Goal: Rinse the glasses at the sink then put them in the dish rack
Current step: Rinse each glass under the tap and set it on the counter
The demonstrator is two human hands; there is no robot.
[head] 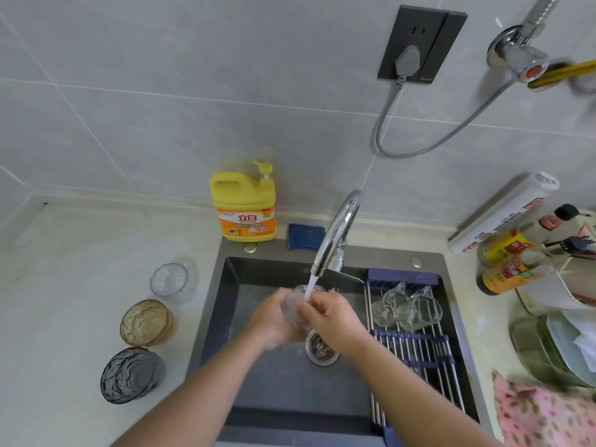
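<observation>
One head-worn wide-angle view – looking steeply down, close above the sink – tiled wall far.

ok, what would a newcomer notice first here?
Centre: left hand and right hand hold a clear glass under the running faucet. Behind the sink stands a bright yellow detergent bottle. Three glasses wait on the counter at left; two more glasses lie on the dish rack at right.

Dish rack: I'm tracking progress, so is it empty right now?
No, two clear glasses lie on their sides at the far end of the dish rack.
</observation>
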